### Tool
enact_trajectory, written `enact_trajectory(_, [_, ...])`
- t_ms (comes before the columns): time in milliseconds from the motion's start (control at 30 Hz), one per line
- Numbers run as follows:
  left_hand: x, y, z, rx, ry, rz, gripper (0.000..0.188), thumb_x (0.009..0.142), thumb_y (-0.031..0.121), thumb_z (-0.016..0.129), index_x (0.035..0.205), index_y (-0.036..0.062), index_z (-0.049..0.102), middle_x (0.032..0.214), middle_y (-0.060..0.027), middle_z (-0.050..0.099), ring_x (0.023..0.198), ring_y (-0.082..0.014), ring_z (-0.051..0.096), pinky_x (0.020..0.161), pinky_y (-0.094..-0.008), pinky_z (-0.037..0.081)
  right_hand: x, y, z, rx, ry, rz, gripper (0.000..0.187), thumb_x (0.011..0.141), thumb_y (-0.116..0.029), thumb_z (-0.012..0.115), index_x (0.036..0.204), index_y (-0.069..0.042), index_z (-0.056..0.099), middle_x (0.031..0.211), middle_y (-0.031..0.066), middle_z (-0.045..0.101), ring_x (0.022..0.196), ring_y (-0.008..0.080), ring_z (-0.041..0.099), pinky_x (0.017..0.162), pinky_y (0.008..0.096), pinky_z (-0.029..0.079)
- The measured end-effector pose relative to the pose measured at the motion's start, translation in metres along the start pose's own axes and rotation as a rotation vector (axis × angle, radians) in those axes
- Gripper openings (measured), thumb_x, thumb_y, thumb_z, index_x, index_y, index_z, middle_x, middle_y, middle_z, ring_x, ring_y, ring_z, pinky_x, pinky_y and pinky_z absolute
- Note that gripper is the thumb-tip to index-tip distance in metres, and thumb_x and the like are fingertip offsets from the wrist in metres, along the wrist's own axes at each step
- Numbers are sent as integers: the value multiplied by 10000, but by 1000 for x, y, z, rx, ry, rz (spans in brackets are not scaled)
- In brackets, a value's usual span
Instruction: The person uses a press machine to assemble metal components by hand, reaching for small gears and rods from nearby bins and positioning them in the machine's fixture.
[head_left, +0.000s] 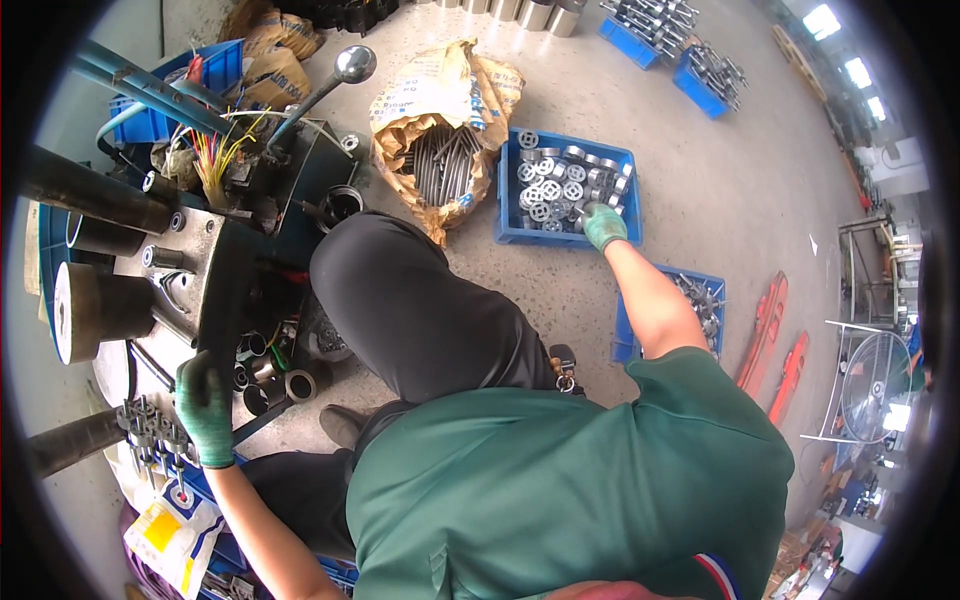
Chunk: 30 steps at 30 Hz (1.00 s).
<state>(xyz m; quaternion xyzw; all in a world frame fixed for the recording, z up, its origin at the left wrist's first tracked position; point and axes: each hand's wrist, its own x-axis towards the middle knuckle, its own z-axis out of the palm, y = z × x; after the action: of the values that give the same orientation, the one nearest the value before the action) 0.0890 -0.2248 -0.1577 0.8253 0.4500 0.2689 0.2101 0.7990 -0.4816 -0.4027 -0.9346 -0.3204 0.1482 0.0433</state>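
My right hand [604, 226], in a green knit glove, reaches over the near edge of a blue bin [508, 236]. Its closed fingertips are at one of the small round metal parts, some spoked like little wheels [551, 190], heaped inside. My left hand [204, 412], gloved alike, is by the edge of the machine's metal table [205, 290]. Its fingers are curled, and whatever they hold is hidden. Beside it on the left stands a cluster of metal pieces with round heads and thin stems [153, 430].
A torn paper sack [420, 90] of metal rods stands left of the bin. Another blue bin [627, 335] of metal parts lies under my right arm. A ball-ended lever [355, 64] juts from the machine. Red forks [766, 330] and a fan [872, 385] are at right.
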Motion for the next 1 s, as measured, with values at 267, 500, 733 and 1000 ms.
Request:
enact_trajectory(267, [-5, -19, 20, 9, -158, -54, 246, 945, -59, 620, 1170, 7, 693, 1061, -115, 656, 949, -247, 667, 860, -340, 541, 36, -83, -4, -489, -293, -334, 313, 934, -144, 576, 1159, -67, 779, 1179, 224, 761, 1110, 387, 740, 943, 493, 587])
enact_trajectory(500, [-8, -13, 12, 81, -177, -64, 194, 947, -36, 639, 1127, 15, 693, 1028, -134, 666, 914, -299, 678, 828, -368, 547, 27, -158, -13, -667, -420, -353, 360, 959, -182, 654, 1297, -158, 777, 1372, 115, 724, 1243, 303, 705, 1015, 425, 564])
enact_trajectory(733, [-5, -8, 10, 118, -215, -97, 179, 959, -21, 646, 1124, 23, 700, 1008, -139, 671, 893, -299, 681, 802, -368, 549, 73, -150, 75, -499, -290, -2, 326, 986, -149, 626, 1269, -118, 784, 1382, 104, 722, 1251, 321, 704, 1009, 508, 577])
enact_trajectory(1000, [-6, -10, 11, 41, -320, -219, 172, 982, -12, 654, 1143, 42, 686, 939, -81, 645, 699, -169, 650, 635, -315, 532, 77, -166, 101, -382, -288, 262, 319, 971, -150, 656, 1260, -119, 787, 1346, 126, 737, 1209, 349, 724, 961, 557, 592])
